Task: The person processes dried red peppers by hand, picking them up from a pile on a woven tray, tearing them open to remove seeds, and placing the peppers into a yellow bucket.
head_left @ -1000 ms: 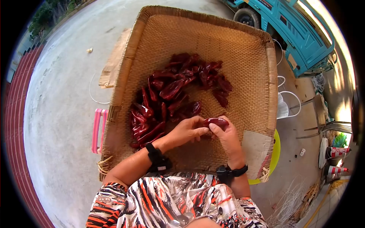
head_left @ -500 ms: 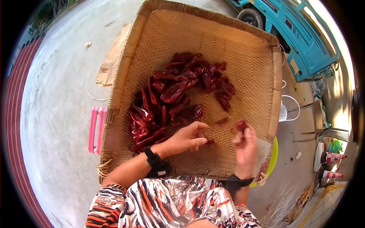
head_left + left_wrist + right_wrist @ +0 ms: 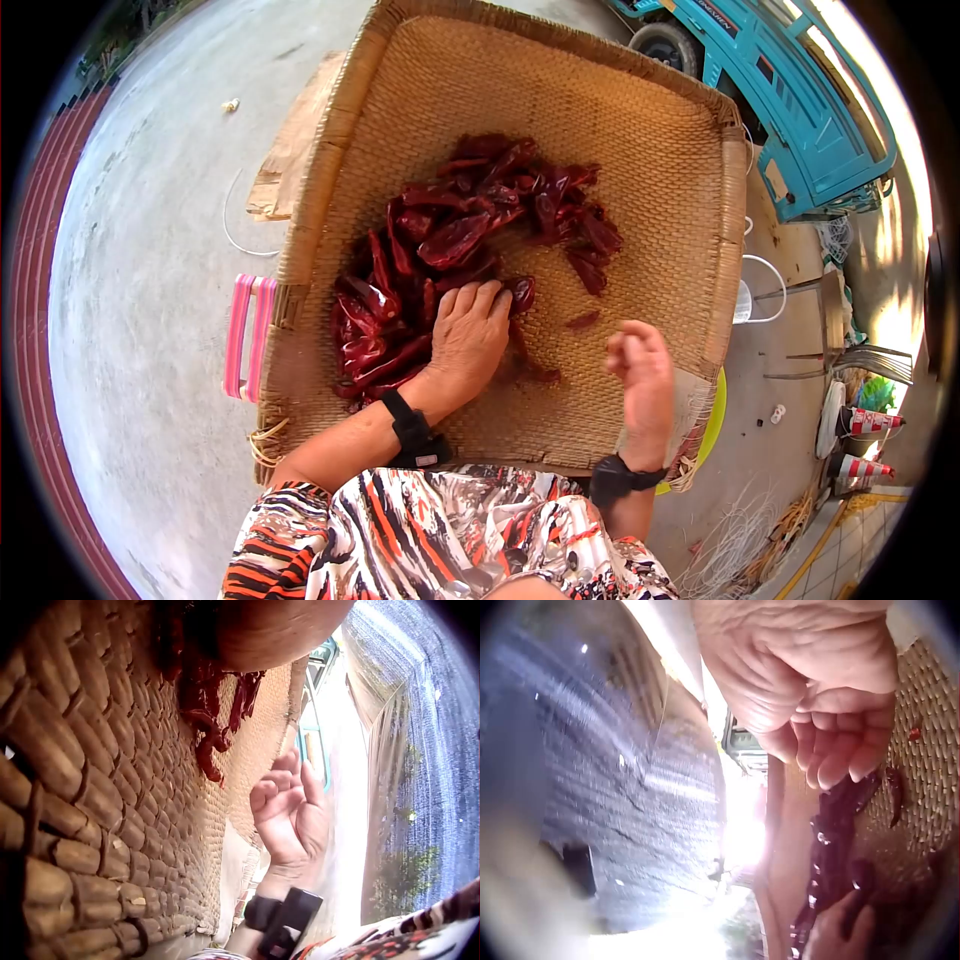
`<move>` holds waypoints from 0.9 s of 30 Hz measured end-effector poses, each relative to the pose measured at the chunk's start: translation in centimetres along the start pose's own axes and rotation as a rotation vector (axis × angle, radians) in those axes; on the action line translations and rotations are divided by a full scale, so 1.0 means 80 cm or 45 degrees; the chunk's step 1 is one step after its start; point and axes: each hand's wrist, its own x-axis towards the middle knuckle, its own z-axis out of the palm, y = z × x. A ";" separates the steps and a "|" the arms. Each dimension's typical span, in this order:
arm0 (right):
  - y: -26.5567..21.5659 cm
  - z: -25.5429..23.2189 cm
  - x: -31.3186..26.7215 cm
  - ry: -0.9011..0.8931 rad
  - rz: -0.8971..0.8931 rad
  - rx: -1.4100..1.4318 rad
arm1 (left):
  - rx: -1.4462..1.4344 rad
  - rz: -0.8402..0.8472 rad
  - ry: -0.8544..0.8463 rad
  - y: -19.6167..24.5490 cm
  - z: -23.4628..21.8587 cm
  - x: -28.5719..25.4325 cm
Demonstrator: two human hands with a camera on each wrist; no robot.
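My left hand (image 3: 470, 330) lies back up over the near side of a pile of dark red dried chilies (image 3: 455, 240), its fingers bent down among them. Its fingertips are hidden from above. In the right wrist view, a chili (image 3: 862, 874) shows beside the left thumb and fingers; I cannot tell whether they grip it. My right hand (image 3: 642, 380) is raised over the basket's near right corner, fingers loosely curled and nothing in them. In the left wrist view the right hand (image 3: 289, 814) shows its palm, bare of any chili.
The large woven basket (image 3: 640, 130) holds the pile, mostly left of its middle. A small chili piece (image 3: 583, 320) lies apart on the weave. Beyond the rim are a pink-handled item (image 3: 248, 335), a yellow-green tub (image 3: 713, 425), a white bucket (image 3: 742, 300) and a blue vehicle (image 3: 800, 110).
The right hand has moved right, away from the left hand, and the chili it held is gone from it. The left hand has moved up and left onto the pile.
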 end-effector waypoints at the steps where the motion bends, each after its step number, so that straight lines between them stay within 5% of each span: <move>1: 0.001 0.020 0.004 -0.091 0.007 -0.261 | -0.009 -0.021 -0.033 -0.001 0.000 -0.001; 4: 0.026 0.054 0.020 -0.227 -0.305 -0.837 | -0.108 0.022 -0.078 -0.007 -0.006 0.000; 7: 0.029 0.075 0.027 -0.169 -0.512 -0.971 | -0.343 0.187 0.070 -0.006 -0.020 0.006; 11: 0.034 0.070 0.028 -0.398 -0.426 -0.762 | -0.595 0.085 0.039 -0.005 -0.015 -0.003; 14: 0.043 0.077 0.015 -0.391 -0.049 -0.397 | -0.783 0.035 0.055 -0.004 -0.017 -0.006; 17: 0.057 0.068 0.014 -0.397 -0.003 -0.243 | -0.874 0.047 0.065 -0.006 -0.015 -0.009; 21: 0.028 0.047 0.005 -0.152 -0.062 -0.204 | -0.593 0.107 0.254 0.003 -0.045 0.003; 22: 0.018 0.037 0.001 0.054 -0.086 -0.165 | -0.493 0.100 0.337 0.003 -0.049 0.004; 27: 0.009 -0.112 -0.001 0.350 -0.349 0.908 | -0.091 -0.254 0.220 -0.001 -0.034 0.001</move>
